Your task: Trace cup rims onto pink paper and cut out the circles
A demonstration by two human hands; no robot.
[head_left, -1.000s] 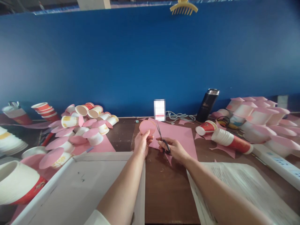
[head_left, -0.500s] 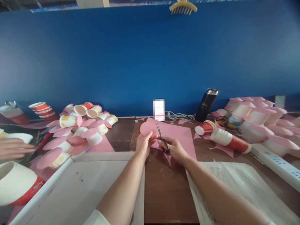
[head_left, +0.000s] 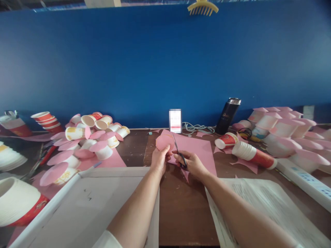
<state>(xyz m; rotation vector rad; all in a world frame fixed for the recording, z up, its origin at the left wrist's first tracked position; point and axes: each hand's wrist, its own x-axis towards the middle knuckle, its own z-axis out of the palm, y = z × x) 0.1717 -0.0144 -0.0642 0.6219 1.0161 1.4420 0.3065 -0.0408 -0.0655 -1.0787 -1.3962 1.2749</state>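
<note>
My left hand (head_left: 160,159) pinches a rounded piece of pink paper (head_left: 164,140) between thumb and fingers, the thumb lying on top of it. Close on the right, my right hand (head_left: 190,162) is closed around the handles of dark-handled scissors (head_left: 182,159), whose blades point away from me along the paper's right edge. Whether the blades touch the paper, I cannot tell. Beneath both hands lies a larger pink sheet (head_left: 200,146) on the brown table (head_left: 187,210).
Paper cups with pink paper pieces (head_left: 103,151) crowd the left, and more are heaped at the right (head_left: 289,129). A black flask (head_left: 228,116), stacked paper cups (head_left: 254,155) and a power strip (head_left: 305,182) stand or lie right. A white tray (head_left: 103,199) sits front left.
The rounded pink paper in my left hand has turned and shifted slightly right. Another person's hand at the far left has gone out of view.
</note>
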